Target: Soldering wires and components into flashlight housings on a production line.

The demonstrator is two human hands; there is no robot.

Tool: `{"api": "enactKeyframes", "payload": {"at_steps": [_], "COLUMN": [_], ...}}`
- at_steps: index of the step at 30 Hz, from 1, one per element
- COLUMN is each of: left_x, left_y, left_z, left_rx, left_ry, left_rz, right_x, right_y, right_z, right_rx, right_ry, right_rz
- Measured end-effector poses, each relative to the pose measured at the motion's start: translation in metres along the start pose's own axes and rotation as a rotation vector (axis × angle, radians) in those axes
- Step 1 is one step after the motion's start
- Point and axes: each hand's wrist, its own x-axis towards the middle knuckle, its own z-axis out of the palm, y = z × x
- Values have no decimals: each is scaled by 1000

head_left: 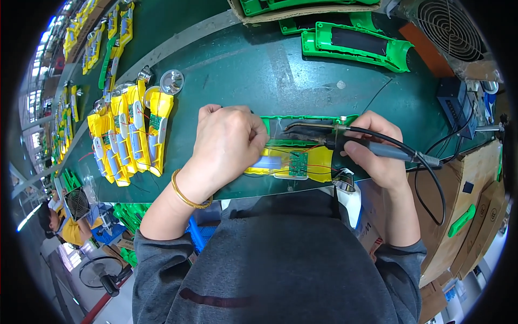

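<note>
My right hand (377,148) grips a soldering iron (387,150) with a grey handle, a black cable and a thin bent metal tube along its front. Its front end lies over a green plastic housing half (307,117) on the bench. My left hand (229,137) is closed at the left end of that housing, fingers curled; whatever they pinch is hidden. Just nearer to me, a yellow plastic lamp frame (320,163) carries a blue cylindrical battery (268,162) and a green circuit board (298,164). A shiny reflector (343,181) sits at its right end, by the bench edge.
Several wired yellow frames (129,135) lie to the left, beside loose reflectors (172,82). Green housings (356,46) are stacked at the back, near a cardboard box (307,13). A fan (452,27) and a dark blue power unit (455,108) stand right. Cartons (453,205) sit below.
</note>
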Motion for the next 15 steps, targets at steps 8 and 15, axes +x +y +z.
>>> {"api": "enactKeyframes", "payload": {"at_steps": [8,15], "left_x": [2,2], "left_y": [4,6], "left_z": [3,3], "left_rx": [-3,19], "left_ry": [21,19], "left_rz": [-29,-35], "right_x": [5,7], "right_y": [1,-2], "right_z": [4,9], "right_rx": [8,-28], "right_ry": [-17,-60], "right_rz": [2,-9]}}
